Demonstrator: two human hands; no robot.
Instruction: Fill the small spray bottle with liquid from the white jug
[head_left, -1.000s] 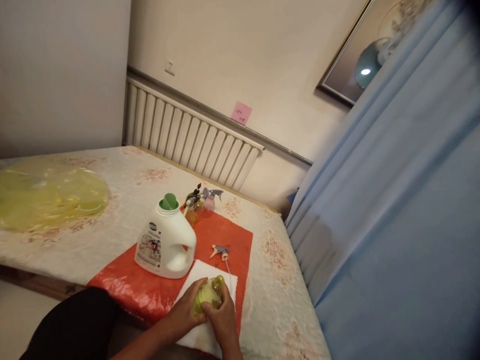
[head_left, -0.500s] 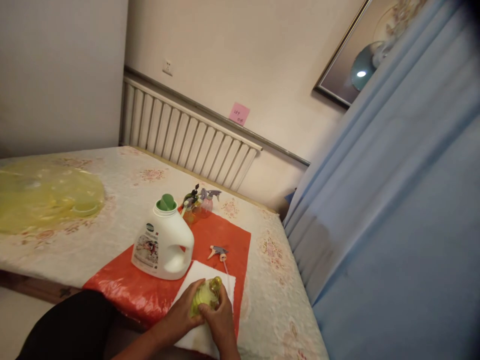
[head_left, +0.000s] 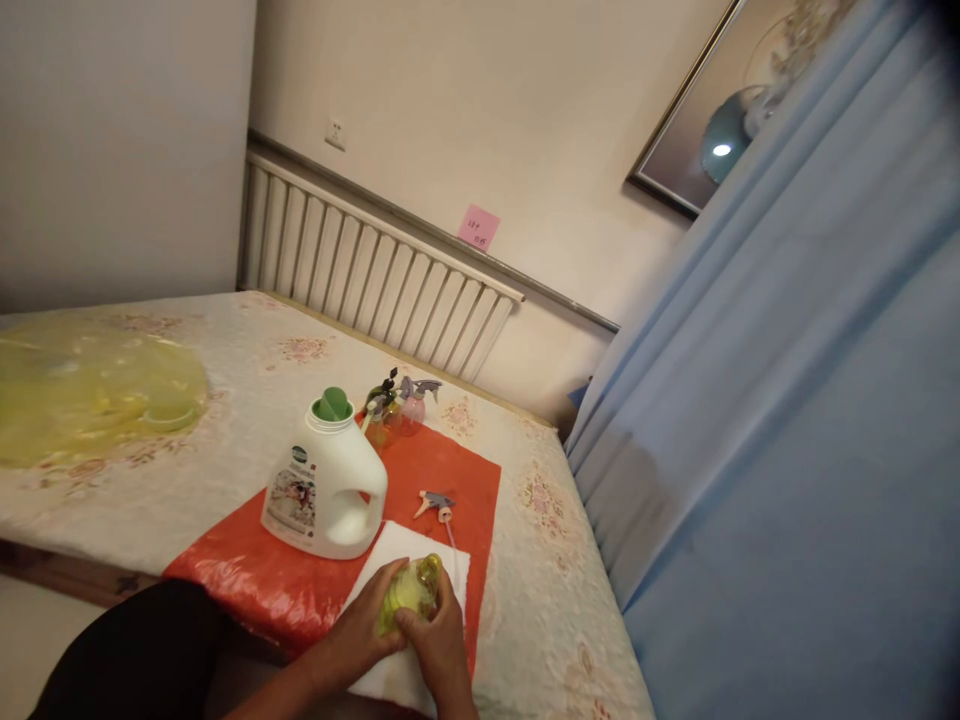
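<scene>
Left hand (head_left: 365, 629) and right hand (head_left: 437, 642) both clasped a small yellow-green bottle (head_left: 409, 592), low centre of frame, over a white cloth (head_left: 409, 555), white jug (head_left: 324, 490) just above-left

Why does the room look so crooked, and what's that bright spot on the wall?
Head view: the camera is tilted, so the radiator slants down rightward; the bright spot is a light reflected in the framed picture; the blue curtain looks soft; the top right corner darkens; the left hand and right hand on the yellow bottle look fairly sharp.
</scene>
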